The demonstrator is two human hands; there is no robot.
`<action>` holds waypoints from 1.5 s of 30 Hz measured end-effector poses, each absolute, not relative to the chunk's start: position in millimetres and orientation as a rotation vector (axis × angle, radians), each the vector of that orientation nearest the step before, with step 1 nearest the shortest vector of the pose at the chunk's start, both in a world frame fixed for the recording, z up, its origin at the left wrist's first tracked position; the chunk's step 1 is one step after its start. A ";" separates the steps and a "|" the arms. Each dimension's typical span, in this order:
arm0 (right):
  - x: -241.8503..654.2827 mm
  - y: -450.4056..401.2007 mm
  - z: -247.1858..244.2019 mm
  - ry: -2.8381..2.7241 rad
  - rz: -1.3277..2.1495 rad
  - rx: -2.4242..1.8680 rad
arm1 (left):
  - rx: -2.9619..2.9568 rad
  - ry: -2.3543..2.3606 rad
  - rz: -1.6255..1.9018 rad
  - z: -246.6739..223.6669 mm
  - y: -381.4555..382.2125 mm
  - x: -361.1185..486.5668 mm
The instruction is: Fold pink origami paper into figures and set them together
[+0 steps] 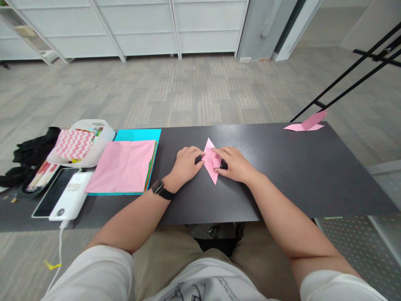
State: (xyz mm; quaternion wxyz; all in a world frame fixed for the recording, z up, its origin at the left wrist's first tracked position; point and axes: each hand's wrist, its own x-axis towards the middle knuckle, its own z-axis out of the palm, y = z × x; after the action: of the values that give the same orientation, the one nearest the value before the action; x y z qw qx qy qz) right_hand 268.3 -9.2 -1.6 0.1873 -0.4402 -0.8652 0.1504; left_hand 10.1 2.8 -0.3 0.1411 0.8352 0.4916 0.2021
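Pink paper, folded into a slim upright diamond (210, 161) with sharp tips at its far and near ends, lies on the dark surface (275, 175) directly between my two sets of fingers. A small creased flap shows on its right half. On my left hand (185, 164), the thumb and forefinger reach its left edge; I cannot tell from here whether they pinch it. On my right hand (235, 164), thumb and forefinger are spread, their tips touching the right half. Beyond the right fingers, near the far edge, stands another pink folded piece (309, 122) with a raised wing. Left of the left fingers I have a stack of coloured sheets (122, 167), pink on top, and farther left a white power bank (71, 196), whose small label I cannot read. Nearer me than both hands, the shirt (202, 281) carries lettering too blurred to read.
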 end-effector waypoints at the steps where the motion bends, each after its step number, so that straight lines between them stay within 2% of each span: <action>1: 268.1 -9.0 -2.1 -2.412 0.415 -1.272 | 2.387 1.426 0.589 -0.1 2.9 10.9; 13: 261.4 -0.3 -12.9 -2.265 0.461 -1.350 | 2.268 1.386 0.634 0.9 0.6 19.2; 25: 257.1 0.9 -10.0 -2.296 0.431 -1.350 | 2.446 1.403 0.484 2.0 3.8 29.8; 45: 255.4 -0.3 -6.9 -2.349 0.368 -1.389 | 2.556 1.249 0.470 3.7 9.5 22.8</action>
State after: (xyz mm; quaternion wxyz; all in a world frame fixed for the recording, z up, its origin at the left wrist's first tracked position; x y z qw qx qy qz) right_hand 255.4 -0.3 -6.9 0.1927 -0.4950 -0.8371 0.1310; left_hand 22.8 9.5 3.7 0.1289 0.8790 0.4296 0.1616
